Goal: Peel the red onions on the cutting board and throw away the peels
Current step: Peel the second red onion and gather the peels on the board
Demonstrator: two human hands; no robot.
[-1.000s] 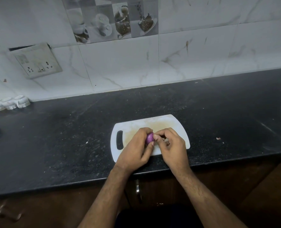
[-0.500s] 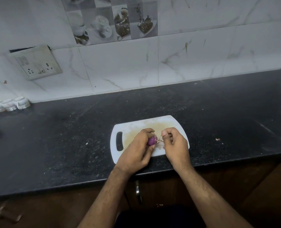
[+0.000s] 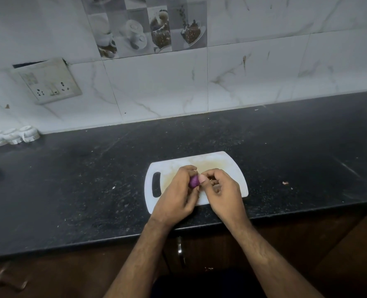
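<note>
While curled round a small red onion (image 3: 193, 182), left hand (image 3: 176, 194) grips it from the left side, fingers wrapped over the top, thumb underneath. Purple skin showing only in the gap between both hands. Right hand (image 3: 222, 193) pressed against the onion's right side, thumb tip (image 3: 202, 178) touching the purple surface, remaining fingers bent inward toward the palm; pinching at the onion's skin, though any loose peel between those fingers too small to make out. Both hands held just above the near half of a white cutting board (image 3: 229, 166), onion over its middle. Board lying flat near the front edge of a black speckled countertop (image 3: 92, 186), handle slot (image 3: 156, 184) at its left end, yellowish stain across its centre. Forearms reaching in from the bottom of the view, over dark brown cabinet fronts (image 3: 350, 244) with a metal handle (image 3: 179, 249) between them.

Further out, a small pinkish scrap (image 3: 285, 183) lying on the counter to the right of the board, well apart from it. Pale flecks scattered across the dark surface. At the far left, against the wall, a cluster of small white containers (image 3: 12, 136). Behind, a white marbled tile backsplash (image 3: 264, 78), with a switch-and-socket plate (image 3: 49, 81) tilted on the left and a panel of printed cup tiles (image 3: 148, 26) up top.
</note>
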